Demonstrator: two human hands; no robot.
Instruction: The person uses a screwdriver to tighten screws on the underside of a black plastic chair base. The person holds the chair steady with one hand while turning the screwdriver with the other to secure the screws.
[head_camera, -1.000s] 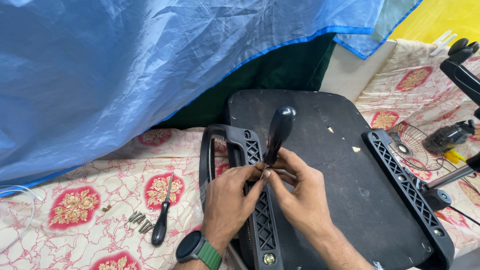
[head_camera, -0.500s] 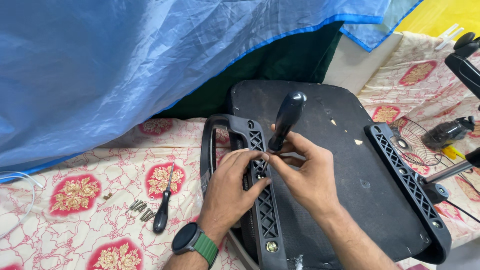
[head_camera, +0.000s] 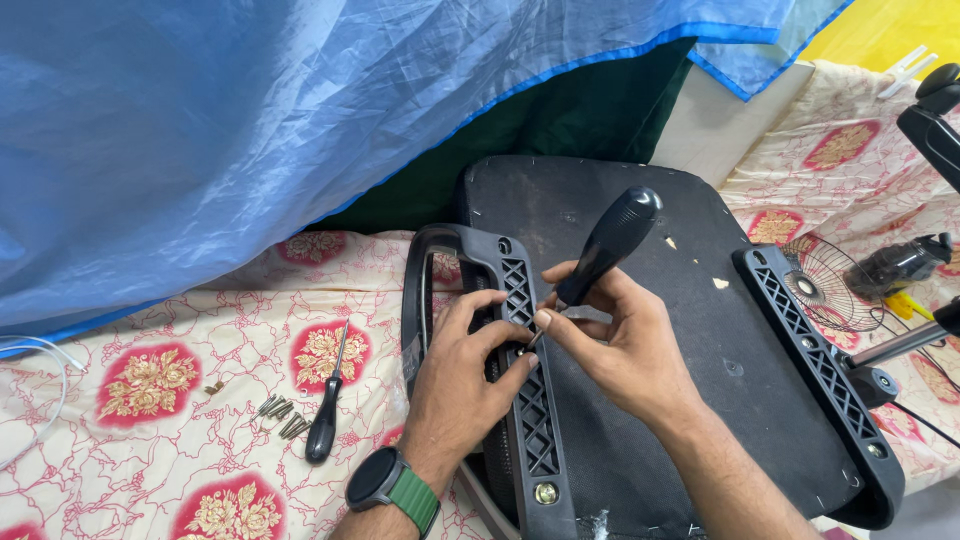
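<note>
- At the far left I see a white cable curling on the patterned cloth.
- A few small metal screws lie loose on the cloth, with a spare screwdriver just beside them, black handle toward me.
- A blue tarp hangs over the whole upper left.
- My left hand, smartwatch on the wrist, is curled on the left armrest; thumb and fingers pinch in at the spot where the tool tip lands. I cannot tell whether they hold a screw.
- That armrest is black with a lattice face, lying along the left edge of the upturned seat.
- My right hand is closed around the lower shaft end of a black-handled screwdriver; the handle tilts up and to the right, the tip sits down against the armrest between my two hands.
- The right armrest lies along the seat's far edge, untouched.
- Past it, on the right, I see a small wire fan and a dark tool on the cloth, well apart from my hands.
</note>
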